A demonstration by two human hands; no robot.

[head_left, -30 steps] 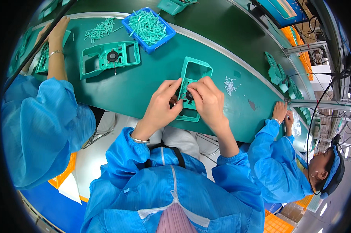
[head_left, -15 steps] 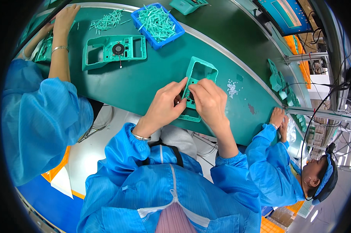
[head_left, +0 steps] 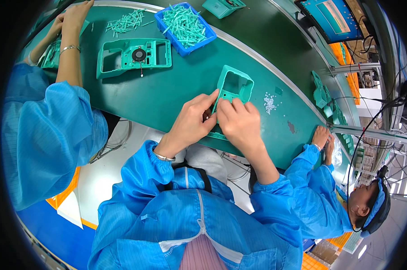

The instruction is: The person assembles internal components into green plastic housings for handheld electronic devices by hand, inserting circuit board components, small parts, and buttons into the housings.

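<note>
Presently | housing [head_left: 230, 95]: on surface [head_left: 176, 90] | left hand [head_left: 190, 120]: gripping housing's left edge | right hand [head_left: 240, 123]: fingers bent over housing, grip cannot be told | risk: slack left grip, housing skews.

- I wear a bright blue jacket [head_left: 163, 225] with fine lines, its sleeves [head_left: 140, 168] gathered at the ends.
- A pale zipper [head_left: 200, 209] goes down the middle.
- My shirt [head_left: 202, 254] is pink and ribbed.
- My left hand [head_left: 192, 118] has a silver bracelet [head_left: 163, 157] at the wrist.
- My trousers [head_left: 205, 163] are light grey.
</note>
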